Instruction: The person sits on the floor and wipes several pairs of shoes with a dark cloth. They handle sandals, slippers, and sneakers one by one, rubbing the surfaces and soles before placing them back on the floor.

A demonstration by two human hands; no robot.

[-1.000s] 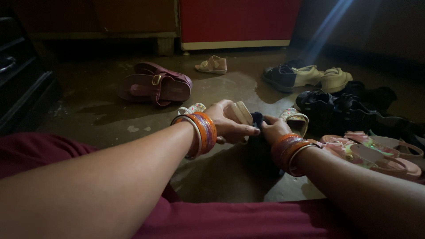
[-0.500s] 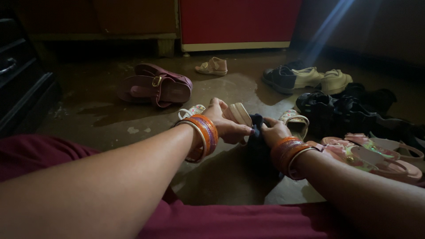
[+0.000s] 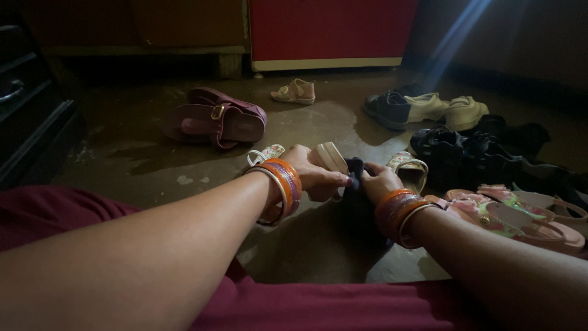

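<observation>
Both of your hands meet over a dark cloth (image 3: 356, 184) in the middle of the floor (image 3: 153, 165). Your left hand (image 3: 315, 175) cradles a beige sandal (image 3: 331, 158) while pinching the cloth; your right hand (image 3: 381, 181) grips the cloth's other side, apparently keeping it against the sandal. More footwear lies toward the floor's right edge.

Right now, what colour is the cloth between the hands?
Dark, navy or black, cloth; the dim head view cannot settle which.
</observation>
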